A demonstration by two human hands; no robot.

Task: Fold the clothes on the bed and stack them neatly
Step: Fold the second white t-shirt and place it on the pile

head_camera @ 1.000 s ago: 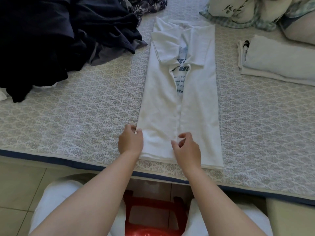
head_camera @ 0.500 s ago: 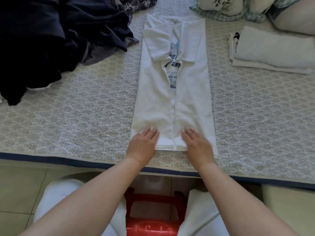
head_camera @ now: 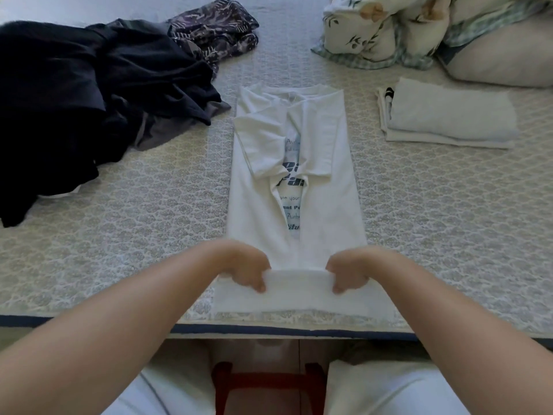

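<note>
A white T-shirt (head_camera: 326, 187) with printed lettering lies lengthwise on the bed, its sides and sleeves folded inward into a long strip. My left hand (head_camera: 250, 272) grips the near hem on the left and my right hand (head_camera: 347, 274) grips it on the right. Both hold the hem lifted off the bed, so the bottom part of the shirt hangs as a raised band between them. A pile of dark unfolded clothes (head_camera: 89, 100) sits at the far left. Folded white clothes (head_camera: 446, 115) are stacked at the right.
The patterned mattress cover (head_camera: 134, 220) ends at a blue-trimmed front edge (head_camera: 89, 320) close to me. A dark patterned garment (head_camera: 215, 31) lies at the back. Floral bedding (head_camera: 389, 25) and a pillow (head_camera: 502, 61) fill the far right corner. A red stool (head_camera: 266, 387) stands below.
My hands went from pressing flat on the hem to gripping it and lifting it off the bed. The view has tilted up and nearer.
</note>
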